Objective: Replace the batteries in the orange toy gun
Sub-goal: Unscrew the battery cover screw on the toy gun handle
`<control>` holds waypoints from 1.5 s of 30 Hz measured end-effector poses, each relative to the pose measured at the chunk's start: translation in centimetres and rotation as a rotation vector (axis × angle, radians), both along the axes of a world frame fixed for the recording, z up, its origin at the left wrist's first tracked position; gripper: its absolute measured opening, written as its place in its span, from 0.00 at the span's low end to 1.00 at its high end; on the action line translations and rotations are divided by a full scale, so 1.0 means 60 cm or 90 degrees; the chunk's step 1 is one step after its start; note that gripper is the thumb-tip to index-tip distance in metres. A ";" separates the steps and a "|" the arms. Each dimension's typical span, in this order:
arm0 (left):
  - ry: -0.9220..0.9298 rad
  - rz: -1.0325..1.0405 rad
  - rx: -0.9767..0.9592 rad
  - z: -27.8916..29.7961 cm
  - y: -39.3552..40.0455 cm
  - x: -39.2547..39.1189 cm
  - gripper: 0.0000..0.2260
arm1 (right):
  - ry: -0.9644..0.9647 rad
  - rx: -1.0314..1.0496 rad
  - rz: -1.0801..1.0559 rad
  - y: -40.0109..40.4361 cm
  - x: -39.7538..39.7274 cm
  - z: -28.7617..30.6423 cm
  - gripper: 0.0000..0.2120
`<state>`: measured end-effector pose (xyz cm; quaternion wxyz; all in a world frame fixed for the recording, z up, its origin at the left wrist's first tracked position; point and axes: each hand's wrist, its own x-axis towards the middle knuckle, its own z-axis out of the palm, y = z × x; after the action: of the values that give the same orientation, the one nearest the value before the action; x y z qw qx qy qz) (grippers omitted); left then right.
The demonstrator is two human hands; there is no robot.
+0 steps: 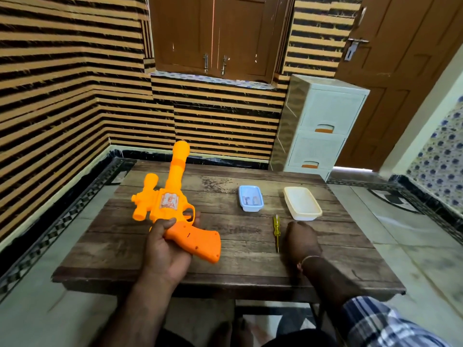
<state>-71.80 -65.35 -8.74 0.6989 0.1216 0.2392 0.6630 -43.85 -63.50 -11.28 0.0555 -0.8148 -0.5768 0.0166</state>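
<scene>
My left hand (164, 244) grips the orange toy gun (172, 204) around the top of its handle, above the left part of the wooden table (225, 259), barrel pointing away from me. The darker orange grip sticks out to the right of my fingers. My right hand (302, 237) rests on the table with its fingers curled under, just right of a yellow-handled screwdriver (276, 227) that lies lengthwise; it does not hold it. A small blue tray (260, 200) further back holds batteries (251, 201).
A cream plastic tub (288, 196) stands at the back right of the table, beside the blue tray. Behind the table are a white drawer unit (323, 126), a striped wall and a brown door. Tiled floor surrounds the low table.
</scene>
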 end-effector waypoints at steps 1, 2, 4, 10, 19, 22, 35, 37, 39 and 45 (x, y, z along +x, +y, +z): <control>0.000 0.002 0.002 0.001 0.000 0.000 0.16 | -0.018 0.007 0.012 0.000 0.001 -0.003 0.10; -0.001 0.004 0.003 0.003 0.000 0.000 0.15 | -0.032 0.014 0.022 -0.001 0.002 -0.006 0.10; -0.005 0.004 0.002 0.007 -0.001 0.000 0.15 | -0.046 0.030 0.033 -0.004 0.004 -0.010 0.11; -0.020 -0.010 0.004 0.014 -0.011 0.001 0.14 | -0.011 0.047 0.048 -0.013 0.004 -0.005 0.12; -0.013 -0.001 -0.002 0.013 -0.017 -0.005 0.15 | 0.068 0.057 0.068 -0.033 0.022 0.001 0.06; -0.017 -0.003 -0.015 0.016 -0.018 -0.011 0.17 | 0.088 0.063 0.042 -0.034 0.021 0.006 0.11; -0.010 -0.079 -0.044 0.045 -0.033 -0.031 0.19 | -0.070 0.346 0.519 -0.122 -0.280 0.057 0.32; 0.005 -0.090 -0.044 0.050 -0.037 -0.034 0.14 | -0.075 0.367 0.497 -0.120 -0.290 0.041 0.25; -0.003 -0.090 -0.053 0.052 -0.042 -0.035 0.14 | -0.076 0.416 0.470 -0.122 -0.296 0.033 0.24; -0.021 -0.073 -0.059 0.044 -0.043 -0.021 0.22 | -0.073 0.483 0.467 -0.136 -0.299 0.017 0.22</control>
<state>-73.05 -67.91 -6.12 0.7443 0.0920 0.2507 0.6121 -61.80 -71.68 -10.29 0.3055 -0.4816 -0.7916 -0.2195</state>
